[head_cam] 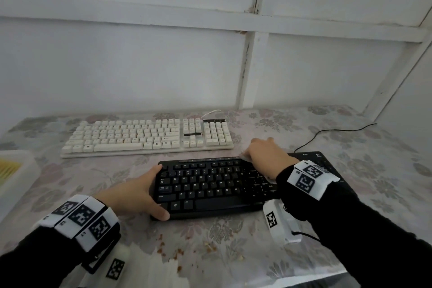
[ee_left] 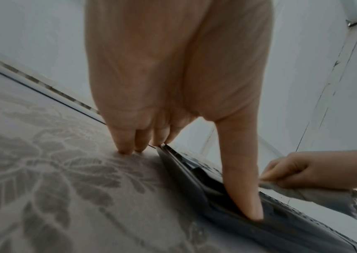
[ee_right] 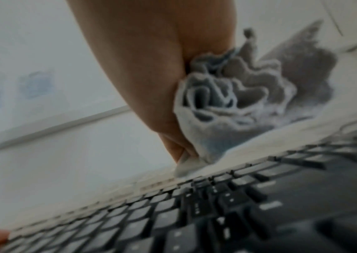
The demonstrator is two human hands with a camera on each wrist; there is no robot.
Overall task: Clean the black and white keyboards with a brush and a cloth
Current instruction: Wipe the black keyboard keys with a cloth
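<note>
The black keyboard (head_cam: 210,184) lies near the table's front, with the white keyboard (head_cam: 145,135) behind it. My left hand (head_cam: 140,192) grips the black keyboard's left end: the thumb (ee_left: 244,188) lies on its front edge and the fingers (ee_left: 127,143) rest against the far corner. My right hand (head_cam: 266,154) holds a bunched pale grey cloth (ee_right: 233,106) and presses it on the upper right key rows of the black keyboard (ee_right: 216,205). From the left wrist view the cloth (ee_left: 324,200) hangs below the right hand. No brush shows in any view.
A floral cloth covers the table (head_cam: 233,245), with brown crumbs (head_cam: 177,252) near its front edge. A white tray (head_cam: 14,170) with yellow contents stands at the left. A black cable (head_cam: 327,133) runs right from the black keyboard. A panelled wall rises close behind.
</note>
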